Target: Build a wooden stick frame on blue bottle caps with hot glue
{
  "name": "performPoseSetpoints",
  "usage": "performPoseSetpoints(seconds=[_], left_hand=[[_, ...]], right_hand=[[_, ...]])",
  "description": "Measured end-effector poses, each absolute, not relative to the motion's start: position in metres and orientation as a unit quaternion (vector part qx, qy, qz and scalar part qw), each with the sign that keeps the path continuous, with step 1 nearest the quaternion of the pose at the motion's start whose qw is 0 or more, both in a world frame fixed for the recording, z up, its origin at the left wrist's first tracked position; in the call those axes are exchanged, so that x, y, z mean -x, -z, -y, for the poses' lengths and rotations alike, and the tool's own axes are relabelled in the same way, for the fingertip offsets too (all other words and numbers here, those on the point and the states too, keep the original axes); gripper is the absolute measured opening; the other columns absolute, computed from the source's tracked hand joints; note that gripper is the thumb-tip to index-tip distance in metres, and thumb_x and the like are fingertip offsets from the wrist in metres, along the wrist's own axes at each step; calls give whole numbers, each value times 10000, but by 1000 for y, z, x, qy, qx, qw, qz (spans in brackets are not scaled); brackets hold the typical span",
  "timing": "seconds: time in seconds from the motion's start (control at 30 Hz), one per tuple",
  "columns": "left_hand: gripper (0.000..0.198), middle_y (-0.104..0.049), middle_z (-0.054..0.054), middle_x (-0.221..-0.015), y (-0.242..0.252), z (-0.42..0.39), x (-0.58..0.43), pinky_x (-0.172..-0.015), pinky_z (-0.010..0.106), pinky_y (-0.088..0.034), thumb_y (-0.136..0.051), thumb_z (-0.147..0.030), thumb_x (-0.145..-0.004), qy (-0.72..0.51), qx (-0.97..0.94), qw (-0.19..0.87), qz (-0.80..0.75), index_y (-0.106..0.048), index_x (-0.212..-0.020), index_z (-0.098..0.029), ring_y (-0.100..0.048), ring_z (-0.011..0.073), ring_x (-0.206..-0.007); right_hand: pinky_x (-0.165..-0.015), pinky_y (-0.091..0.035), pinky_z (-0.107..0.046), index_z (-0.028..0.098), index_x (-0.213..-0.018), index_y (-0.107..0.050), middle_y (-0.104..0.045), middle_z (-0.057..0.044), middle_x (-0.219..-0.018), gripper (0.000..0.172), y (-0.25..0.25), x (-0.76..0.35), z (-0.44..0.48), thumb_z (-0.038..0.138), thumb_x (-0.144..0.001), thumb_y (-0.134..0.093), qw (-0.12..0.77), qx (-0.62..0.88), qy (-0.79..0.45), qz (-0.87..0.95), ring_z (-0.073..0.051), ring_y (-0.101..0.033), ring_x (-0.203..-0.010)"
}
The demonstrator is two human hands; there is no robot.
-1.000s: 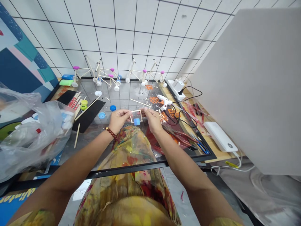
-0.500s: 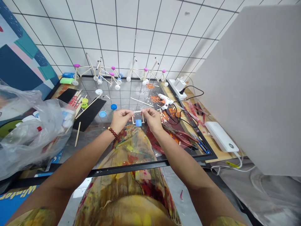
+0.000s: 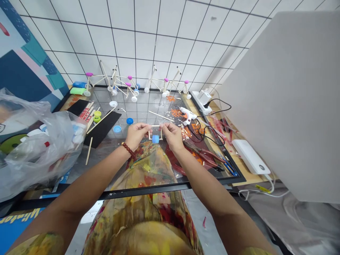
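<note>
Hands have drifted slightly nearer the wall than a second ago, the grip unchanged. Between them hangs a small square frame (image 3: 155,130) of thin pale wooden sticks, with a matte blue block (image 3: 155,139) fixed at its lower edge. The left hand (image 3: 136,134) pinches the frame's left side between thumb and fingertips; the right hand (image 3: 172,134) pinches the right side likewise. It sits above the glossy glass table (image 3: 138,113), near a white glue gun (image 3: 187,114).
</note>
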State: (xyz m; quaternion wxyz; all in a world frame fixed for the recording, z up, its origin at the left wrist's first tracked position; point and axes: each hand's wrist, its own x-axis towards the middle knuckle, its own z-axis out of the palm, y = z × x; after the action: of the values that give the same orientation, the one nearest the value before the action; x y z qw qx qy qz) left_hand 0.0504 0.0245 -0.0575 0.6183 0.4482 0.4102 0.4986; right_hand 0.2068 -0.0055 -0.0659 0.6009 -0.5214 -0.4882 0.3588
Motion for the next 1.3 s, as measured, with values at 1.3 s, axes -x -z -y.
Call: performPoseSetpoints(seconds=[1.3], left_hand=[[275, -732, 111, -941, 50, -23, -46, -767, 333, -589, -808, -277, -697, -406, -352, 800, -266, -714, -920, -146, -693, 202, -821]], right_hand=[[-722, -480, -291, 260, -1003, -753, -740, -28, -973, 404, 67, -212, -1, 510, -687, -786, 617, 425, -491, 446, -164, -617, -774]])
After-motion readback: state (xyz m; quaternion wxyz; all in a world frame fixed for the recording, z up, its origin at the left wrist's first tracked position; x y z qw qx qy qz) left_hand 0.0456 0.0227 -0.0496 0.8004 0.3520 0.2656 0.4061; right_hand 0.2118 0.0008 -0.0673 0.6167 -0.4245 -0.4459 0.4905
